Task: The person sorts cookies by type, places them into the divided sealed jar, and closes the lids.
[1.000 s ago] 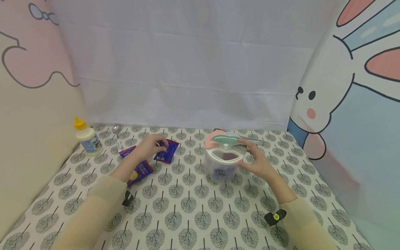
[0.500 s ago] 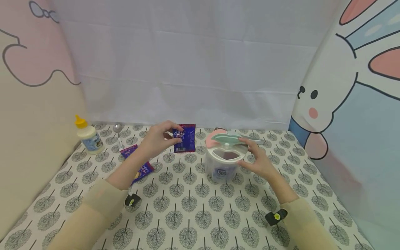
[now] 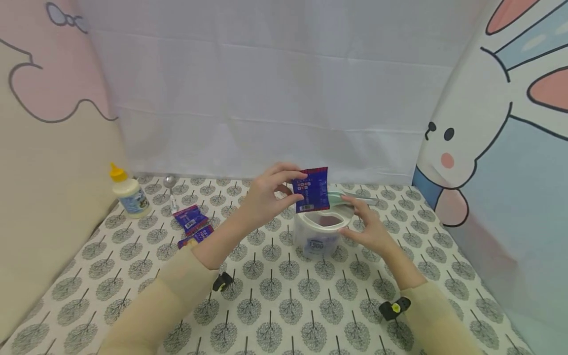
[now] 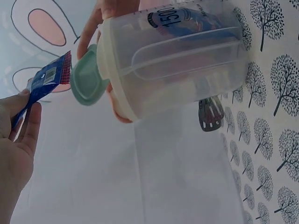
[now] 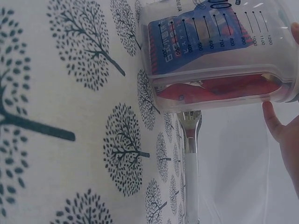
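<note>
Head view, left grip point(image 3: 268, 196) pinching blue packet point(image 3: 313, 190), partly hiding container lid point(image 3: 346, 212), right grip point(image 3: 370, 230) holding it

The left hand point(image 3: 271, 195) pinches a blue packet point(image 3: 312, 190) above a clear canister point(image 3: 316, 242) that the right hand point(image 3: 371, 230) holds.

Counter point(image 3: 266, 315): white, tree-printed
Left side: upright bottle point(image 3: 130, 197), spoon point(image 3: 172, 195), two packets point(image 3: 191, 219)
Right of middle: tub point(image 3: 316, 241), utensil point(image 5: 191, 172) behind

Plain cream sleeves point(image 3: 168, 298), bare hands point(image 3: 268, 195), and chunky black wrist cameras point(image 3: 223, 281), the right one sporting a yellow dot point(image 3: 396, 307).
</note>
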Tool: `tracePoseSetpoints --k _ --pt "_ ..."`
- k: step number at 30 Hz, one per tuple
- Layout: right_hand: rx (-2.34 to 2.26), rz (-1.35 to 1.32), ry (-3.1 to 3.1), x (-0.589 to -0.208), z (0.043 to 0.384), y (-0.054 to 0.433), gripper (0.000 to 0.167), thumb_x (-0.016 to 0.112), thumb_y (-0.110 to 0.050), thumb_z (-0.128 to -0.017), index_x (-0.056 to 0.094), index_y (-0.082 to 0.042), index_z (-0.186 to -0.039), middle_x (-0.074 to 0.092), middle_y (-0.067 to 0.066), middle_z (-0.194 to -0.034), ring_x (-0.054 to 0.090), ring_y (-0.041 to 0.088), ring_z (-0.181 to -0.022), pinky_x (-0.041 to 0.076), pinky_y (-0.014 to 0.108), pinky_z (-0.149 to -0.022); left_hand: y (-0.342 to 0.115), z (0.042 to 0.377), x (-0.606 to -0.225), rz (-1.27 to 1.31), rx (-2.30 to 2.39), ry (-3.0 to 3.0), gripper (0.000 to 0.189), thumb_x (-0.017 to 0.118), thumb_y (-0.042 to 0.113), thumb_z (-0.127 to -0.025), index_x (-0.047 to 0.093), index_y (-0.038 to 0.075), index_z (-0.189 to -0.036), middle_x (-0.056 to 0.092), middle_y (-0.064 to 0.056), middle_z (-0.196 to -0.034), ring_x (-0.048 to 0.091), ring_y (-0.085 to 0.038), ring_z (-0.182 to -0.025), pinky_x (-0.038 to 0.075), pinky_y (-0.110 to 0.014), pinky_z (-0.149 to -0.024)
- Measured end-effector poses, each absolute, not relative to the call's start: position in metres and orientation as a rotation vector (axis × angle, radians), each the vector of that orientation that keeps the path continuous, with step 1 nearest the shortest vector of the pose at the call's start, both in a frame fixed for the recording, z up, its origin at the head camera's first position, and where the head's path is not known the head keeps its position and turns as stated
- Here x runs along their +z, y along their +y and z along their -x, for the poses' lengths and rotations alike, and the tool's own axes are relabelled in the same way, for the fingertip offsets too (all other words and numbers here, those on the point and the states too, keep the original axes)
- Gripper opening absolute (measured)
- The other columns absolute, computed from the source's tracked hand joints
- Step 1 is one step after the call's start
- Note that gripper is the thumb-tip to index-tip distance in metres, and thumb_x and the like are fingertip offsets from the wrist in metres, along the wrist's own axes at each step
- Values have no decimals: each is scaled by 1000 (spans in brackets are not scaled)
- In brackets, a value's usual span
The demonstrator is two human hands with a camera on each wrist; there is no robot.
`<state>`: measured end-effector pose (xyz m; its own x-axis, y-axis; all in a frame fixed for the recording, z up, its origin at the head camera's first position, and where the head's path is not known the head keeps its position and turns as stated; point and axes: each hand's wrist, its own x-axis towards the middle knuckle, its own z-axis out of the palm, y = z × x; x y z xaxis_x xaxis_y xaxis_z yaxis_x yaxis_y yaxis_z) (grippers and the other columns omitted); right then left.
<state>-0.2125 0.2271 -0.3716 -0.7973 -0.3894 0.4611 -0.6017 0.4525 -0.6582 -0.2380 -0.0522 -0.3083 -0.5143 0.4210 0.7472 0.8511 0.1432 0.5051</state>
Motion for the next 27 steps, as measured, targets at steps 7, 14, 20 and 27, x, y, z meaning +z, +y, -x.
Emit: tracePoseSetpoints --k 7,14,20,27 --pt "1257 -876 -2432 -371 213 228 74 74 7 -72 39 2 -137 44 22 -138 41 0 -122 37 62 -101 -26 245 -325 1359 -1156 -2005 40 72 -3 -78 61 -1 -116 55 -14 -123 61 -18 -99 52 -13 -77" --pt "1235 -882 -2404 -373 212 228 74 74 7 -71 39 3 -135 46 19 -137 40 -4 -121 38 63 -100 -18 252 -337 1436 -1094 -2008 40 71 -6 -78 60 -3 -116 54 -16 -125 60 -22 -105 51 -12 -81" --pt "1239 -841 -2440 -372 211 227 72 73 7 -72 37 3 -135 43 27 -136 43 11 -124 36 63 -101 -20 255 -346 1437 -1073 -2150 39 73 2 -77 63 0 -115 56 -11 -125 63 -21 -99 51 -12 -82" --pt "1241 -852 -2447 -371 210 226 74 73 6 -72 37 2 -136 40 26 -139 43 43 -121 36 63 -101 -25 254 -367 1491 -881 -2231 44 79 23 -75 65 8 -113 62 -5 -120 54 -20 -116 41 -27 -105"
